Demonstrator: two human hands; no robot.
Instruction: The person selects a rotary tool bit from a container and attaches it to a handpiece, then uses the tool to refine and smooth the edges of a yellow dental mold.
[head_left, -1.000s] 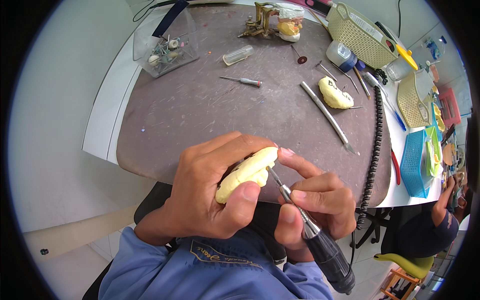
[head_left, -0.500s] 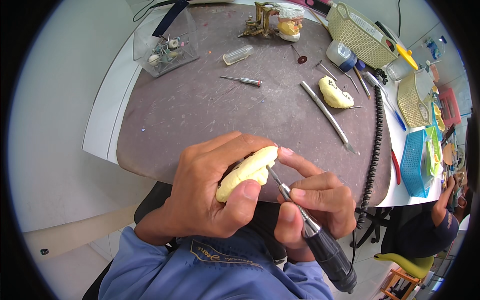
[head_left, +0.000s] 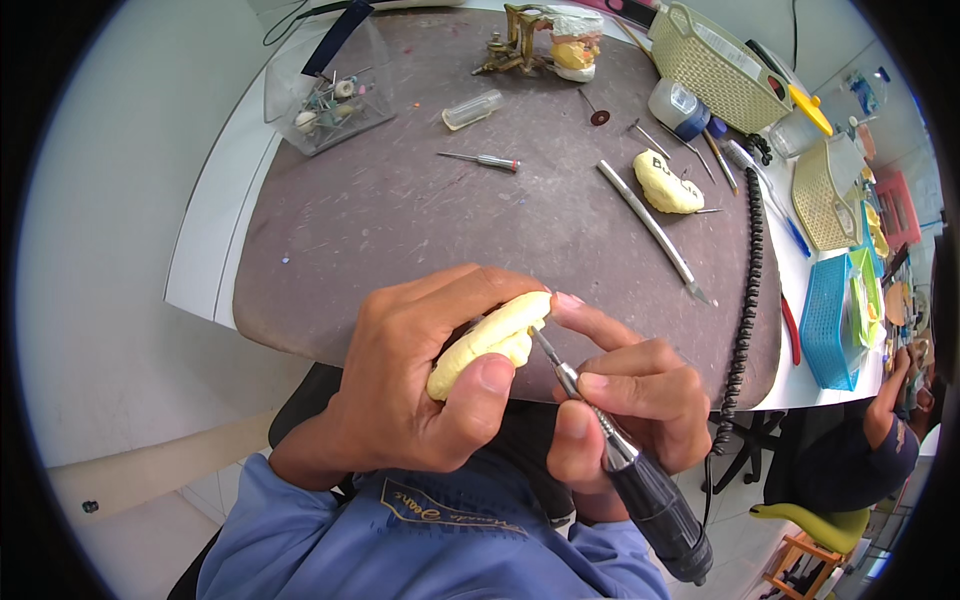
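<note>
Trimming step, I'd judge: the left hand (head_left: 420, 400) has its fingers wrapped round the yellow cast (head_left: 488, 342) at the surface's (head_left: 400, 230) six o'clock edge, the right hand (head_left: 625, 415) pinching the handpiece (head_left: 630, 470), whose bur needs steady, light guiding.

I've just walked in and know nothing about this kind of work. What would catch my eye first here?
First, at the near edge of the table, the left hand grips a pale yellow cast, while the right hand presses the tip of a dark rotary handpiece against it. Behind them, a second yellow cast lies on the brown work mat, and a clear box of small burs sits at the far left.
</note>
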